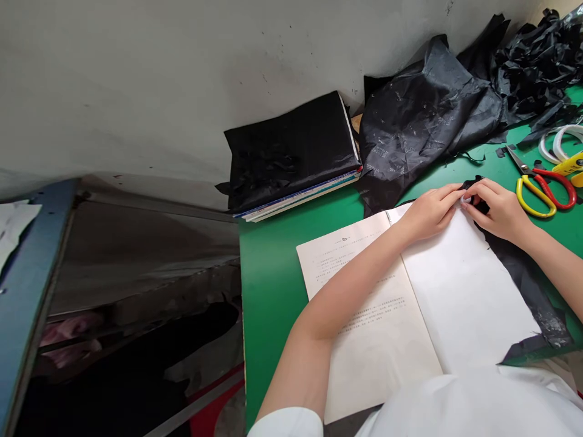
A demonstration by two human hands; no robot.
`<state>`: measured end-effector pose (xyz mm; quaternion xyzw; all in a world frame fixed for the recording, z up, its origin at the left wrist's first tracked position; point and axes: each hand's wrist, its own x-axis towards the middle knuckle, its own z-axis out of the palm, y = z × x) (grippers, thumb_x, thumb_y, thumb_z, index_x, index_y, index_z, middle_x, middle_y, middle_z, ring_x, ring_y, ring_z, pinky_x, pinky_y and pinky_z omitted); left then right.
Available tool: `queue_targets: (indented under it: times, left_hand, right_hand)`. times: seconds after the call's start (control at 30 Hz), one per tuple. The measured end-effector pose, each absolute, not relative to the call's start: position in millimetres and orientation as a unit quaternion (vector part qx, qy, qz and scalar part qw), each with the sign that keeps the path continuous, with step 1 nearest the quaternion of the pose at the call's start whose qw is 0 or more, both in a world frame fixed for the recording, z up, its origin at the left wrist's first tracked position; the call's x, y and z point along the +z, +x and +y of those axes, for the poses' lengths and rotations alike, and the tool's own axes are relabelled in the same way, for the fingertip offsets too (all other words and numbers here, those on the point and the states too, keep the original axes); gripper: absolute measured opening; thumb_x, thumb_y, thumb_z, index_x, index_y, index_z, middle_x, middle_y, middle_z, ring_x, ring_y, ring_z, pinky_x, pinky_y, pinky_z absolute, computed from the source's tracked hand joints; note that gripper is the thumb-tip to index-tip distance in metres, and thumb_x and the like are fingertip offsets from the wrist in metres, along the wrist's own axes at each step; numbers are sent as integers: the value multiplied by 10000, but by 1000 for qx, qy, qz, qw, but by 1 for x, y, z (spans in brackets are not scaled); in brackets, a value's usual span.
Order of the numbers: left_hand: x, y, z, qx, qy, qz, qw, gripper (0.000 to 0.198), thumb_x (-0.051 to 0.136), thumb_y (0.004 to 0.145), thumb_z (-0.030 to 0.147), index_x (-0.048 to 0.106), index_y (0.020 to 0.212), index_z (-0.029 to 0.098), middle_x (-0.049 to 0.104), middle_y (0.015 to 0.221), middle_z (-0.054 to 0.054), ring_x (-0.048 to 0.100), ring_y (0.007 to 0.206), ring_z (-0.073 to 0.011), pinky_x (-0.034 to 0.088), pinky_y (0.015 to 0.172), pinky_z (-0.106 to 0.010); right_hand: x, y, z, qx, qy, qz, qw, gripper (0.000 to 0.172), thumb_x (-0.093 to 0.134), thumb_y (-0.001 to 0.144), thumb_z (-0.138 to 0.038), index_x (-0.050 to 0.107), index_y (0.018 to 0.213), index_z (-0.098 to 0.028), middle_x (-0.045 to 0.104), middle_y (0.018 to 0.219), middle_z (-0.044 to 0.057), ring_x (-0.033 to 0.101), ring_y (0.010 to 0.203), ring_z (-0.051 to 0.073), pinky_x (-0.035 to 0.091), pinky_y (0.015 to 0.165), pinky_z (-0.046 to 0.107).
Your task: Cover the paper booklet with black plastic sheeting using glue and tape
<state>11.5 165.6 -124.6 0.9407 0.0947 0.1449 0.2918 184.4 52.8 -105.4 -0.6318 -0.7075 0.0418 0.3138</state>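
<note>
An open book lies on the green table, its printed page to the left and a blank white inner cover to the right. Under the cover, a thin black plastic-like sheet sticks out past the right edge. My left hand rests across the top of the white cover, its fingers pressed together on the sheet's edge. My right hand is closed in a pinch on a bunched fold of that sheet at the top corner. Between the fingertips shows a small whitish bit, too small to name.
Scissors with red and yellow handles lie right of my hands, near white tape rolls and a yellow tool. Behind are a black-covered stack of books, a large crumpled black sheet and black scraps against the wall.
</note>
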Motion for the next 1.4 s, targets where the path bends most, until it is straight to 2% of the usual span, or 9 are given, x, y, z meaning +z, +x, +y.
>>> queue_targets:
  times: [0.33, 0.5, 0.77, 1.0, 1.17, 1.4]
  left_hand:
    - [-123, 11, 165, 138, 941, 97, 295, 415, 329, 987, 216, 483, 1366, 146, 504, 1489, -163, 528, 1358, -246, 475, 1105, -432]
    - [-124, 11, 165, 134, 943, 101, 287, 417, 332, 1000, 228, 479, 1382, 149, 507, 1484, -154, 539, 1344, -237, 468, 1106, -401]
    - [-124, 12, 165, 144, 944, 94, 280, 427, 314, 1004, 232, 479, 1380, 116, 513, 1480, -173, 525, 1368, -235, 472, 1113, -403]
    - [-123, 12, 165, 149, 944, 94, 278, 420, 330, 997, 217, 484, 1373, 107, 520, 1477, -173, 522, 1373, -233, 475, 1118, -401]
    - [-122, 11, 165, 142, 945, 98, 279, 416, 364, 978, 191, 480, 1370, 112, 516, 1476, -169, 544, 1342, -232, 476, 1109, -398]
    - [-124, 12, 165, 146, 944, 99, 280, 412, 365, 978, 202, 481, 1365, 123, 518, 1478, -163, 538, 1349, -237, 478, 1105, -396]
  right_hand:
    - [-108, 185, 53, 35, -634, -701, 325, 40, 603, 898, -225, 589, 922, -253, 667, 858, 40, 629, 714, 184, 544, 669, 338]
    - [-110, 184, 53, 22, -624, -692, 363, 65, 629, 878, -196, 596, 868, -252, 712, 868, 39, 671, 750, 184, 576, 692, 332]
    - [-113, 185, 54, -14, -602, -703, 378, 108, 659, 826, -169, 593, 781, -241, 705, 824, 29, 687, 756, 176, 577, 671, 304]
    - [-109, 184, 53, -23, -572, -727, 379, 110, 657, 827, -148, 603, 837, -243, 694, 835, 23, 661, 729, 161, 569, 648, 285]
    - [-107, 183, 53, -58, -587, -717, 371, 116, 655, 840, -152, 608, 892, -244, 675, 813, 17, 598, 635, 144, 532, 594, 289]
    - [-113, 185, 53, -41, -636, -704, 314, 75, 607, 891, -237, 623, 964, -239, 667, 830, 48, 614, 760, 207, 535, 717, 359]
